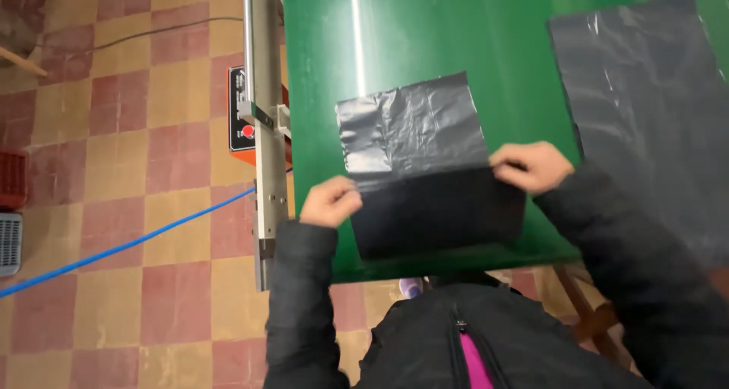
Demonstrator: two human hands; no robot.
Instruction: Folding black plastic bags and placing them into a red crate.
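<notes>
A black plastic bag [425,169] lies flat on the green table [425,32], its near part folded over the rest. My left hand [331,201] pinches the folded edge at the bag's left side. My right hand [531,166] pinches the same fold at the right side. Both arms wear dark jacket sleeves.
A stack of larger black plastic sheets [645,93] covers the table's right part. A metal bar [264,115] with an orange control box [241,115] runs along the table's left edge. A blue hose [114,248] and a dark cable cross the checkered tile floor.
</notes>
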